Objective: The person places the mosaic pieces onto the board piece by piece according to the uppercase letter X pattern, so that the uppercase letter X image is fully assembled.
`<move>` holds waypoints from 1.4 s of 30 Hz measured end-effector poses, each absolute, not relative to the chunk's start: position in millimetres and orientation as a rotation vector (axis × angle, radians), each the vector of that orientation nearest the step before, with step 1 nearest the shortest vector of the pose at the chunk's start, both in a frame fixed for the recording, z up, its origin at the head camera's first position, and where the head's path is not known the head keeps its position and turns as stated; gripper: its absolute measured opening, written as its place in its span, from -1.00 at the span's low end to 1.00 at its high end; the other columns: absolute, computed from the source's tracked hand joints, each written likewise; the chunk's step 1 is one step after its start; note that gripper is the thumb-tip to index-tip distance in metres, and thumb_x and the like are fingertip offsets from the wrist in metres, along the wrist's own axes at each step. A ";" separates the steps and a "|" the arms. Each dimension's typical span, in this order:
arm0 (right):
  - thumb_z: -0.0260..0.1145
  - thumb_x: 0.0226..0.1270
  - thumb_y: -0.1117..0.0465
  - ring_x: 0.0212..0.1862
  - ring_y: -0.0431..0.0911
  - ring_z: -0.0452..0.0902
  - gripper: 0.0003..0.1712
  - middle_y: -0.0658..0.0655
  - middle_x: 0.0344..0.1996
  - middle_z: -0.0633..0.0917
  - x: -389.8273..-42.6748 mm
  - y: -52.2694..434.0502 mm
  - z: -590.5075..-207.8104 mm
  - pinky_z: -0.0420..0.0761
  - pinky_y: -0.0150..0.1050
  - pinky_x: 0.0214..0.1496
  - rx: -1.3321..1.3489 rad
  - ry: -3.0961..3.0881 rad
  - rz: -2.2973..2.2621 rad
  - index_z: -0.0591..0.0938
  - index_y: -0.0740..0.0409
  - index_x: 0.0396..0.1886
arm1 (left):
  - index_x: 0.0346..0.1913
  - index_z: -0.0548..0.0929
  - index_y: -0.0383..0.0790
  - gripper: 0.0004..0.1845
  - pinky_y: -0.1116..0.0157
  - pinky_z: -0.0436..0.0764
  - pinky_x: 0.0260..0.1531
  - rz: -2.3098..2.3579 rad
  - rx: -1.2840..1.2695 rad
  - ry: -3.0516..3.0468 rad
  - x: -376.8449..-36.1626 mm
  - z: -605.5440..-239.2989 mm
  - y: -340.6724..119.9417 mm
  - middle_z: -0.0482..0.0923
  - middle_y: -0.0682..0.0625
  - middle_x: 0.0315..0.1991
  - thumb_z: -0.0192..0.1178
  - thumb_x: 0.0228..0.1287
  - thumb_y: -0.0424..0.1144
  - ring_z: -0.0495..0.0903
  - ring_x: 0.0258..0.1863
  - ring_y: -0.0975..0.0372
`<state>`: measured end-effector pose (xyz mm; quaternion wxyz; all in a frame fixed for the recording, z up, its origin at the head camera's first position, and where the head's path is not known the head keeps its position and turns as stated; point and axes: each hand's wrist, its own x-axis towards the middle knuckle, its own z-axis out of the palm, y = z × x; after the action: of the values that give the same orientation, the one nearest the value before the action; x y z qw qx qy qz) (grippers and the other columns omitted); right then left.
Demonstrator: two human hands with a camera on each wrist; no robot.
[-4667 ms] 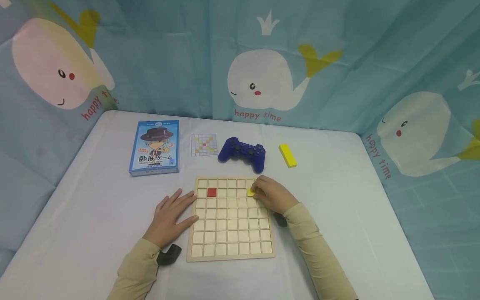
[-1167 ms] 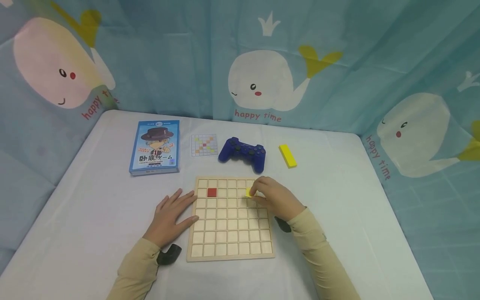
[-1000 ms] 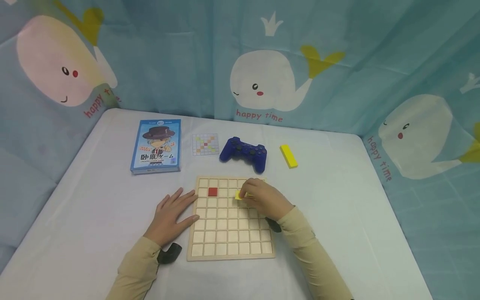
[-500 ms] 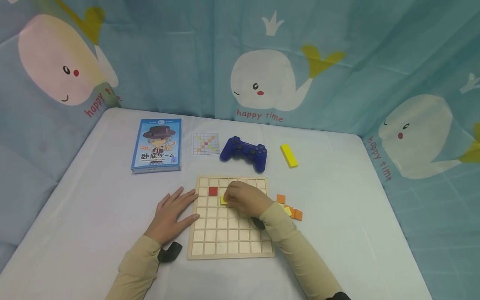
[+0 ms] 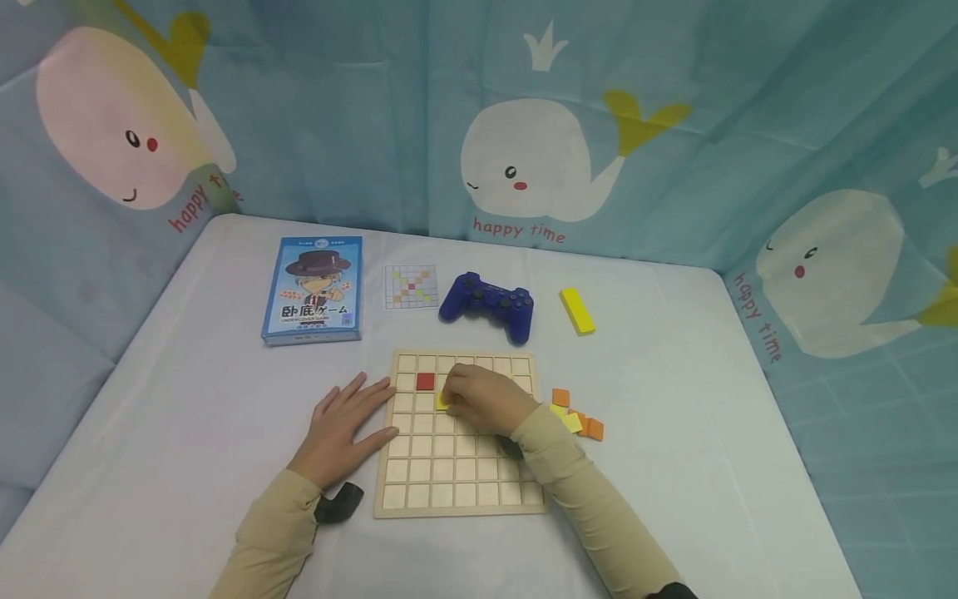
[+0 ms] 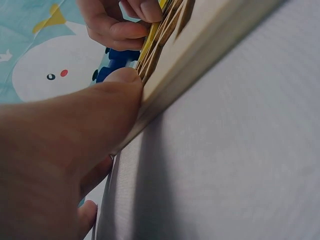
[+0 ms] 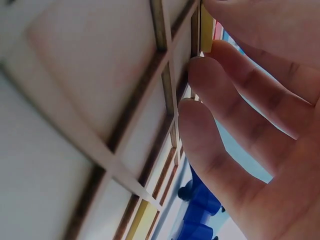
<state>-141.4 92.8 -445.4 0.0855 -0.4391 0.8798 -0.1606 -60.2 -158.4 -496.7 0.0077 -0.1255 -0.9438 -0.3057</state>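
A wooden grid board [image 5: 458, 499] lies on the white table in the head view. A red tile [image 5: 425, 381] sits in its second row. My right hand [image 5: 479, 398] pinches a yellow tile [image 5: 443, 402] and holds it on the board just right of and below the red tile; the yellow tile [image 7: 206, 35] shows at my fingertips in the right wrist view. My left hand [image 5: 340, 428] lies flat on the table with straight fingers touching the board's left edge [image 6: 200, 55].
Loose orange and yellow tiles [image 5: 576, 416] lie right of the board. Behind it are a blue game controller [image 5: 486, 304], a small pattern card [image 5: 408, 287], a blue card box [image 5: 314, 288] and a yellow block [image 5: 576, 310]. Whale-print curtains surround the table.
My right hand has carried the yellow tile leftward from the board's upper right to beside the red tile, uncovering the loose tiles. The left hand stayed put.
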 end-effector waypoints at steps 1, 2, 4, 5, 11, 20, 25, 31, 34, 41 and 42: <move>0.36 0.26 0.20 -0.13 -0.21 0.58 -0.90 -0.05 -0.22 0.62 -141.1 92.4 -445.6 0.61 -0.38 -0.03 -1.307 2.627 -0.474 0.67 0.08 -0.24 | 0.35 0.41 -0.01 -0.35 -0.13 -0.08 0.41 -0.955 -0.393 -2.952 -60.3 -496.9 -158.4 0.32 0.02 0.39 0.25 0.22 0.09 0.05 0.47 -0.04; 0.36 0.26 0.20 -0.14 -0.21 0.58 -0.90 -0.05 -0.22 0.62 -140.8 92.2 -445.8 0.61 -0.38 -0.03 -1.306 2.630 -0.472 0.67 0.08 -0.25 | 0.35 0.41 -0.01 -0.35 -0.13 -0.08 0.41 -0.954 -0.394 -2.953 -60.3 -497.0 -158.5 0.32 0.02 0.39 0.25 0.22 0.09 0.05 0.47 -0.04; 0.36 0.26 0.21 -0.14 -0.21 0.58 -0.91 -0.05 -0.22 0.61 -140.4 92.0 -445.8 0.61 -0.37 -0.03 -1.307 2.633 -0.476 0.67 0.08 -0.25 | 0.35 0.41 -0.01 -0.35 -0.13 -0.08 0.41 -0.953 -0.394 -2.953 -60.3 -497.3 -158.6 0.32 0.02 0.39 0.25 0.22 0.09 0.05 0.47 -0.04; 0.36 0.26 0.21 -0.14 -0.22 0.58 -0.91 -0.05 -0.22 0.61 -140.3 91.9 -445.7 0.61 -0.37 -0.03 -1.304 2.633 -0.479 0.67 0.08 -0.25 | 0.35 0.41 -0.01 -0.35 -0.13 -0.08 0.41 -0.952 -0.394 -2.953 -60.3 -497.3 -158.7 0.32 0.02 0.39 0.25 0.21 0.09 0.05 0.47 -0.04; 0.37 0.26 0.20 -0.13 -0.22 0.58 -0.91 -0.06 -0.21 0.61 -140.4 92.8 -446.7 0.61 -0.38 -0.02 -1.317 2.633 -0.486 0.67 0.07 -0.26 | 0.35 0.41 -0.01 -0.34 -0.12 -0.08 0.41 -0.947 -0.391 -2.957 -60.4 -497.0 -158.3 0.32 0.02 0.39 0.25 0.21 0.09 0.05 0.47 -0.03; 0.36 0.26 0.21 -0.13 -0.23 0.58 -0.91 -0.08 -0.19 0.61 -141.7 92.1 -447.0 0.60 -0.39 -0.01 -1.296 2.624 -0.482 0.68 0.06 -0.25 | 0.35 0.41 -0.03 -0.34 -0.13 -0.08 0.41 -0.946 -0.381 -2.968 -60.2 -494.4 -156.9 0.33 0.00 0.39 0.26 0.20 0.09 0.05 0.47 -0.04; 0.37 0.25 0.22 -0.13 -0.23 0.58 -0.91 -0.08 -0.20 0.61 -141.6 91.3 -446.3 0.60 -0.39 0.00 -1.288 2.624 -0.478 0.68 0.07 -0.25 | 0.35 0.41 0.00 -0.34 -0.13 -0.09 0.41 -0.951 -0.381 -2.969 -60.6 -496.3 -157.6 0.32 0.02 0.39 0.25 0.21 0.11 0.04 0.47 -0.03; 0.34 0.29 0.13 -0.13 -0.23 0.57 -0.86 -0.06 -0.18 0.60 -141.2 93.4 -445.2 0.60 -0.37 -0.01 -1.276 2.641 -0.452 0.68 0.05 -0.20 | 0.36 0.40 0.00 -0.34 -0.12 -0.09 0.42 -0.953 -0.391 -2.965 -62.2 -497.6 -157.8 0.31 0.03 0.40 0.24 0.22 0.11 0.04 0.48 -0.02; 0.29 0.33 0.07 -0.20 -0.24 0.55 -0.81 -0.04 -0.17 0.58 -140.2 100.8 -440.4 0.61 -0.37 -0.09 -1.271 2.680 -0.497 0.67 0.04 -0.17 | 0.35 0.41 0.00 -0.34 -0.13 -0.08 0.41 -0.948 -0.396 -2.958 -62.2 -497.8 -157.9 0.31 0.02 0.40 0.24 0.22 0.11 0.04 0.47 -0.03; 0.32 0.31 0.13 -0.15 -0.16 0.56 -0.80 0.02 -0.18 0.62 -133.1 152.8 -415.2 0.64 -0.28 -0.07 -1.280 2.866 -0.596 0.65 0.12 -0.15 | 0.33 0.43 -0.02 -0.35 -0.14 -0.06 0.39 -0.957 -0.401 -2.920 -59.5 -496.8 -157.3 0.35 -0.01 0.37 0.26 0.20 0.10 0.07 0.46 -0.04; 0.34 0.29 0.16 -0.13 -0.15 0.57 -0.80 0.02 -0.18 0.62 -131.1 162.8 -412.5 0.63 -0.26 -0.04 -1.260 2.896 -0.584 0.65 0.13 -0.15 | 0.32 0.44 -0.02 -0.36 -0.14 -0.04 0.38 -0.952 -0.401 -2.914 -59.1 -497.0 -157.2 0.36 -0.01 0.37 0.26 0.20 0.10 0.08 0.45 -0.04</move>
<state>-131.1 162.8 -412.5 -0.0349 -0.3921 0.9011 -0.1818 -59.1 -157.2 -497.0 0.0248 -0.1298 -0.9422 -0.3078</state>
